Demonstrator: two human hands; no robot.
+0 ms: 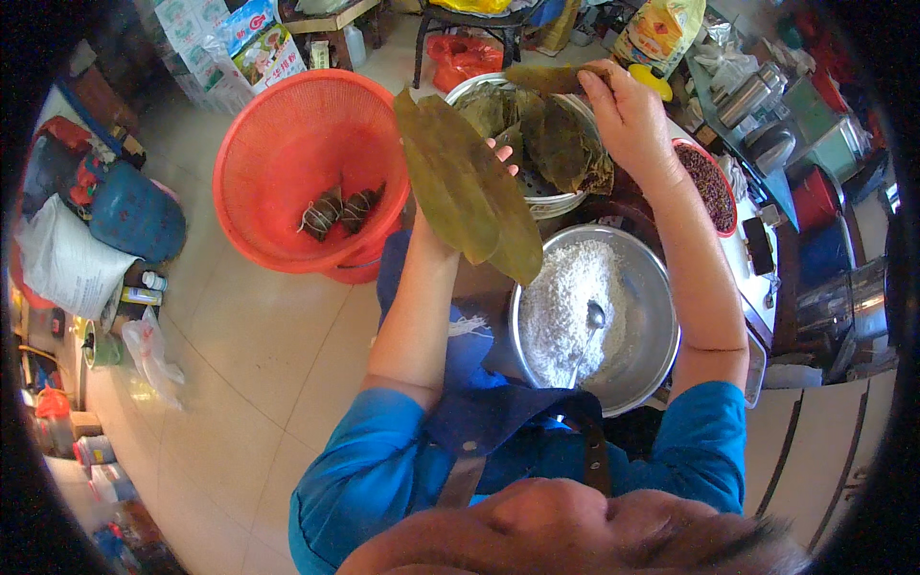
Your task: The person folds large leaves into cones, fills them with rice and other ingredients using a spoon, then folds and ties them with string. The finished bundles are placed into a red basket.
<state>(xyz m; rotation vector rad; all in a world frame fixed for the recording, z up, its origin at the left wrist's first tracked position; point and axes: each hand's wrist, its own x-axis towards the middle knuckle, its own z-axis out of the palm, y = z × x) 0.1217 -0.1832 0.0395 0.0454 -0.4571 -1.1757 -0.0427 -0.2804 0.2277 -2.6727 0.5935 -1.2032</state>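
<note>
My left hand (502,155) holds a pair of long, overlapping olive-green leaves (460,187); the leaves hide most of its palm. Pinched in my right hand (624,108) is another narrow leaf (544,79), above a white pot (560,206). More dark wet leaves (553,140) lie inside that pot. Nearer my body stands a steel basin (650,345) of white rice (564,316), with a metal spoon (596,316) resting in it. To the left, a red plastic mesh basket (248,194) contains two leaf-wrapped, string-tied parcels (323,215) (361,207).
At the right, a red-rimmed bowl of dark beans or grains (704,187) stands by a steel thermos (751,93). A black stool (424,43) and a red plastic bag (463,61) are beyond the pot. A blue plastic drum (136,208) and a white sack (72,255) sit far left.
</note>
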